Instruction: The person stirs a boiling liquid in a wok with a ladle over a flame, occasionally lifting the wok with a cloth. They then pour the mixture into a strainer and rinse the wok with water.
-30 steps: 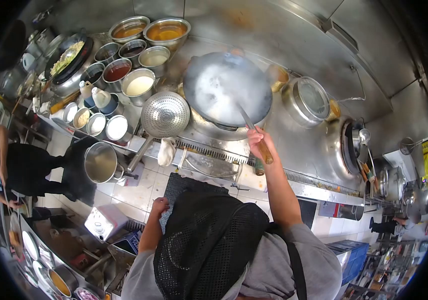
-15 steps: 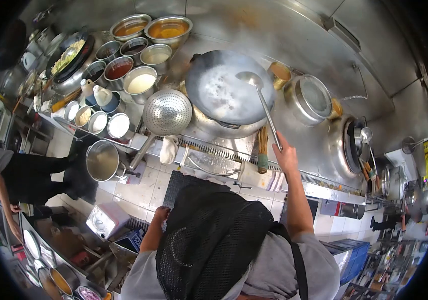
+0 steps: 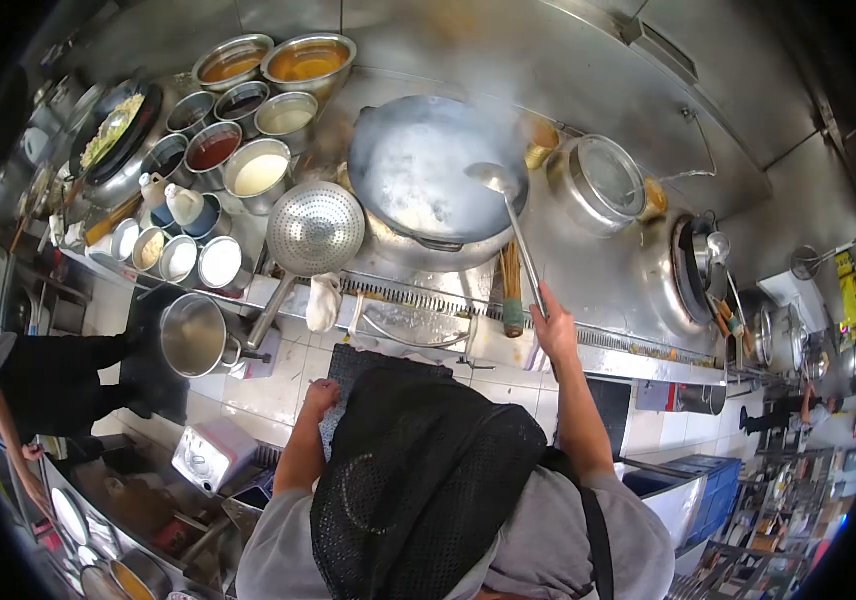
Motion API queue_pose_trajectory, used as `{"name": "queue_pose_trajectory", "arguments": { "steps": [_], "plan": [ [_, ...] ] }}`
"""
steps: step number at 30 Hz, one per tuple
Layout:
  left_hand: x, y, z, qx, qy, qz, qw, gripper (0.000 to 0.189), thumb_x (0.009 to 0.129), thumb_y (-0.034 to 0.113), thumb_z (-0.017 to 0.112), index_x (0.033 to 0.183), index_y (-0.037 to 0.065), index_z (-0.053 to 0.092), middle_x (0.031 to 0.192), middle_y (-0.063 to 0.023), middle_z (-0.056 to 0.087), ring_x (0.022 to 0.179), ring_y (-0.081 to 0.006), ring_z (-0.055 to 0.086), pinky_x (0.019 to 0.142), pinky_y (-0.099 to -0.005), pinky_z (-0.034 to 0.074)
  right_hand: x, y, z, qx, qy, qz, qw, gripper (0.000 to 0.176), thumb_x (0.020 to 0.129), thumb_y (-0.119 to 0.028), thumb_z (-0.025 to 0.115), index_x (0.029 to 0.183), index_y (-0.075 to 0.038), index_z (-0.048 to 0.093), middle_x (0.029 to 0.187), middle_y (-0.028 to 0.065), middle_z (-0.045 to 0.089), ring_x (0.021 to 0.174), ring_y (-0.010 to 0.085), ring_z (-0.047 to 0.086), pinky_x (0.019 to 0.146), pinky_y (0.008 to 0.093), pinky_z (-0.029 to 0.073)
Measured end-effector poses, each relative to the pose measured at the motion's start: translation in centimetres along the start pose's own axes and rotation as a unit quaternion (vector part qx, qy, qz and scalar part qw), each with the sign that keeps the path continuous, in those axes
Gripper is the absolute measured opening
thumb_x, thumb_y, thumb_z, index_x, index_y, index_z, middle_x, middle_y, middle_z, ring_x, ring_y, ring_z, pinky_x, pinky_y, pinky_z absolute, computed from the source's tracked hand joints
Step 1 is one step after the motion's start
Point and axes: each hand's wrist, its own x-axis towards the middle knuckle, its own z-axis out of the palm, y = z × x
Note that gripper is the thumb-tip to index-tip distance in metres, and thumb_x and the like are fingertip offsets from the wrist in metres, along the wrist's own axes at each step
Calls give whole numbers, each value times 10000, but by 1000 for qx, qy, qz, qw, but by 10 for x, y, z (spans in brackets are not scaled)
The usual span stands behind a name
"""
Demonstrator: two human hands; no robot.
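Observation:
My right hand (image 3: 554,326) is closed around the long handle of a ladle (image 3: 493,179). The ladle's bowl sits over the right part of a large wok (image 3: 380,165), whose inside is veiled by white steam. My left hand (image 3: 323,394) hangs low in front of the counter, fingers curled in, with nothing visible in it. Left of the wok, a perforated strainer (image 3: 314,228) rests with its handle sticking out over the counter edge. Below the wok's right side stands a bamboo brush (image 3: 513,300) with a green-wrapped end.
Steel pots of sauces (image 3: 256,174) and two bowls of amber liquid (image 3: 309,62) stand back left. A stockpot (image 3: 194,335) is below the counter's left end. A lidded pot (image 3: 598,183) sits right of the wok. Another person (image 3: 58,380) stands at far left.
My right hand has drawn slightly lower relative to the wok, still on the ladle, whose bowl has shifted toward the near side. The whole view has shifted a little leftward. Steam looks thicker.

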Motion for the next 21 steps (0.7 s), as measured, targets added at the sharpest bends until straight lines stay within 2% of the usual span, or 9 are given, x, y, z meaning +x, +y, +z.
{"name": "queue_pose_trajectory", "arguments": {
  "steps": [3, 5, 6, 9, 10, 12, 15, 17, 21],
  "plan": [
    [-8, -14, -10, 45, 54, -19, 997, 217, 855, 236, 600, 758, 43, 620, 664, -58, 611, 528, -155, 586, 454, -284, 463, -6, -26, -7, 23, -1, 43, 999, 471, 875, -145, 644, 1325, -76, 523, 1106, 265, 635, 964, 428, 636, 813, 446, 519],
    [-8, -28, -24, 213, -46, -32, 976, 259, 862, 269, 582, 729, 47, 598, 612, -43, 564, 480, -159, 556, 410, -299, 438, -7, -20, -8, -4, 78, 4, 997, 471, 874, -144, 649, 1324, -81, 526, 1077, 267, 642, 923, 424, 646, 781, 445, 524],
    [-11, -37, -29, 240, -62, 23, 969, 269, 870, 269, 558, 696, 64, 573, 580, -36, 530, 443, -154, 524, 375, -301, 412, -7, -20, -13, 3, 48, 78, 996, 478, 876, -148, 648, 1331, -83, 516, 1038, 268, 648, 887, 421, 651, 753, 448, 523],
    [-17, -60, -40, 290, -106, 31, 951, 236, 870, 227, 545, 672, 98, 556, 577, -21, 524, 442, -141, 510, 372, -289, 399, -11, -12, -27, -22, 74, 111, 991, 485, 874, -143, 648, 1335, -83, 510, 1013, 267, 650, 875, 427, 649, 741, 458, 518],
    [-23, -66, -41, 277, -105, 45, 954, 219, 870, 206, 538, 673, 112, 551, 575, -9, 517, 441, -131, 500, 370, -287, 393, -15, 0, -26, -46, 108, 82, 990, 481, 868, -159, 653, 1326, -79, 526, 804, 235, 633, 655, 344, 618, 636, 410, 488],
    [-29, -63, -34, 270, -109, 63, 955, 206, 870, 185, 531, 674, 126, 547, 572, 3, 510, 440, -122, 491, 369, -284, 387, -24, 15, -27, -49, 118, 100, 987, 485, 867, -160, 653, 1328, -83, 520, 823, 242, 639, 691, 366, 631, 651, 427, 493],
    [-31, -55, -16, 19, -15, -180, 983, 194, 878, 151, 502, 688, 132, 537, 578, 18, 514, 457, -103, 495, 393, -270, 402, -43, 39, -20, -62, 113, 136, 982, 496, 867, -167, 650, 1335, -94, 503, 877, 254, 651, 776, 409, 645, 693, 462, 503],
    [-28, -40, -5, 47, -22, -168, 984, 190, 878, 156, 512, 697, 111, 550, 585, 5, 518, 466, -115, 503, 403, -271, 405, -55, 61, -10, -72, 101, 158, 980, 502, 868, -174, 647, 1340, -101, 492, 912, 260, 655, 826, 428, 645, 720, 482, 509],
    [-11, -12, 17, 218, -83, 113, 966, 177, 879, 182, 540, 755, 71, 600, 640, -32, 558, 543, -139, 548, 484, -286, 454, -67, 92, 0, -65, 18, 238, 969, 516, 865, -181, 635, 1353, -120, 479, 1016, 270, 646, 927, 435, 631, 808, 499, 512]
  ]
}}
